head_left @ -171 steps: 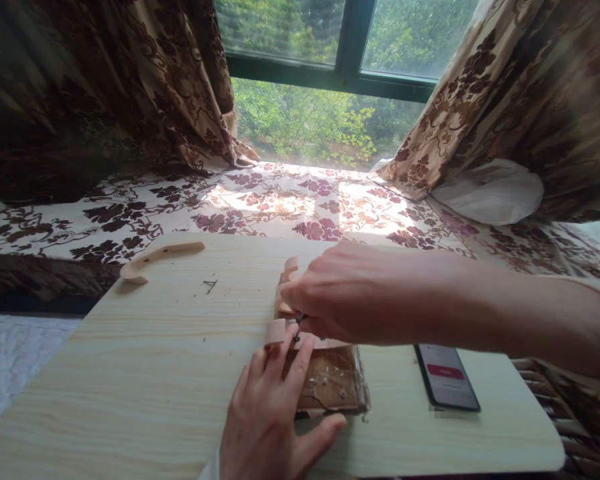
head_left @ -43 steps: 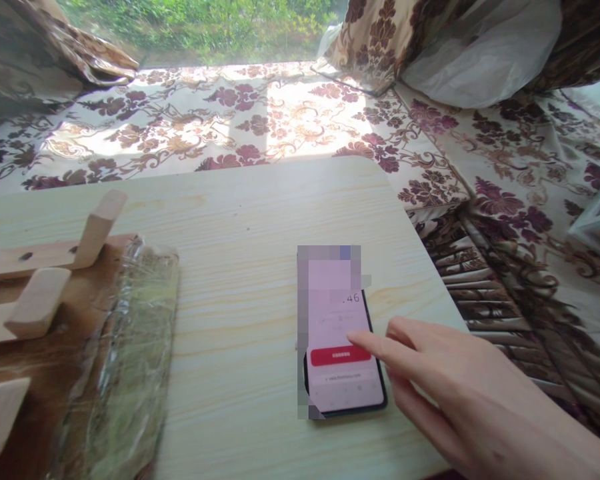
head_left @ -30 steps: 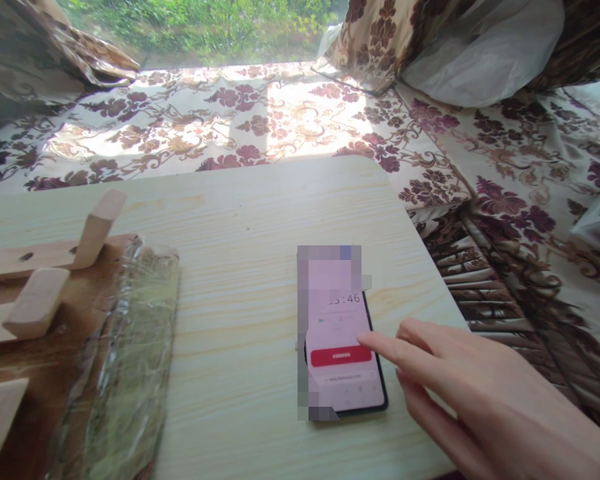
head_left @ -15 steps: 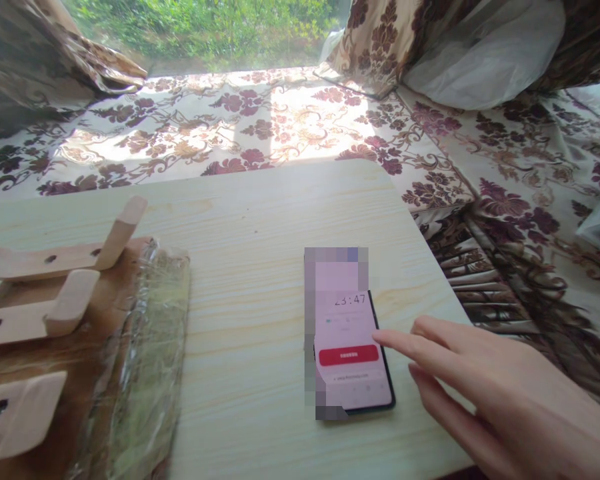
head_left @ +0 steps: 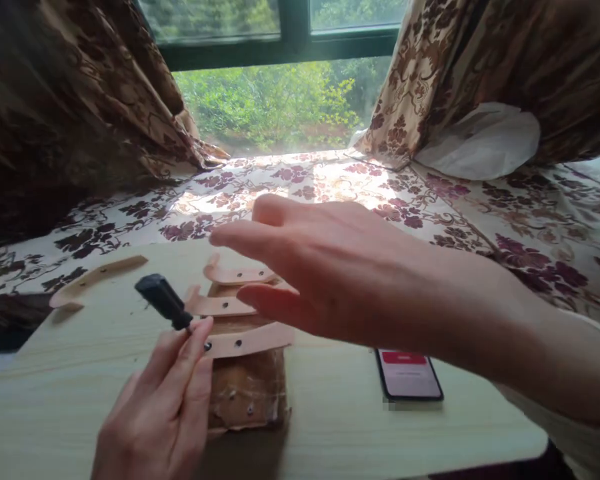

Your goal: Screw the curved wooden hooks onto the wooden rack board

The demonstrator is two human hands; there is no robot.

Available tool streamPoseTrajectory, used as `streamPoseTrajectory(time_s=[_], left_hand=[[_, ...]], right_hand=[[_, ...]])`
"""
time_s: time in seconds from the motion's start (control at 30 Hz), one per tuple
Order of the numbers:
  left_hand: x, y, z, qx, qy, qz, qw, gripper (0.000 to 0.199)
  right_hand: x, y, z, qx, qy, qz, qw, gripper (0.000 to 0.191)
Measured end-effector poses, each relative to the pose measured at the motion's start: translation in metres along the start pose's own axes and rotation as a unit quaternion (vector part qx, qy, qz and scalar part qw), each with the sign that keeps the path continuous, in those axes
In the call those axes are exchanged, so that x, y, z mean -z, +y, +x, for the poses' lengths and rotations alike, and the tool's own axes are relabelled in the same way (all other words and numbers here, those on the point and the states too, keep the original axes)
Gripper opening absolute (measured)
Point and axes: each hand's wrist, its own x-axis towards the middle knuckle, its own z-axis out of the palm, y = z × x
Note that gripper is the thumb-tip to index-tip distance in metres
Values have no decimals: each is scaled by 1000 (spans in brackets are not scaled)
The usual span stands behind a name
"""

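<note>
My left hand is closed around the shaft of a screwdriver, whose black handle points up and to the left. Beside its fingertips lies the nearest curved wooden strip, which has dark holes or screws in it. That strip and two others like it rest across a brown cardboard piece wrapped in clear tape. Above their right ends hovers my right hand, fingers stretched toward the left and holding nothing. It hides part of the strips behind it. Where the screwdriver's tip ends is hidden.
A separate curved wooden strip lies at the table's far left. The phone lies on the pale wooden table, right of the cardboard and partly under my right forearm. Behind are floral cloth, curtains and a white plastic bag.
My right hand has left the phone and moved left over the wooden strips. My left hand has come into view with the screwdriver. The view has tilted up and swung left.
</note>
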Motion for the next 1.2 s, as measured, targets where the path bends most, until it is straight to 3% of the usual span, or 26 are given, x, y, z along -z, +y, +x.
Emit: streamPoseTrajectory(time_s=[0.1, 0.2, 0.33, 0.5, 0.6, 0.7, 0.8, 0.87, 1.2], left_hand=[[1, 5, 2, -29, -18, 12, 999, 36], [0, 3, -2, -52, -2, 28, 998, 26], [1, 0, -3, -64, -9, 5, 998, 32], [4, -15, -14, -121, -8, -25, 992, 41], [8, -25, -25, -154, 8, -51, 987, 41], [12, -31, -32, -167, -11, -74, 983, 37], [14, -32, -34, -156, 2, -50, 986, 33], [12, -31, -33, -142, 7, -12, 990, 32], [2, -13, -17, -94, -34, 40, 994, 39]], right_hand=[[1, -24, 46, 64, -23, -23, 997, 31], [-3, -39, 71, 119, -99, -38, 987, 13], [-12, -49, 87, 153, -180, -19, 971, 18], [-22, -46, 98, 167, -271, -5, 948, 11], [-25, -44, 101, 191, -265, 26, 945, 11], [-21, -53, 104, 195, -276, 34, 941, 12], [-14, -69, 107, 136, -338, -17, 931, 12], [-12, -74, 106, 129, -343, -20, 930, 11], [-22, -66, 96, 143, -288, -5, 947, 16]])
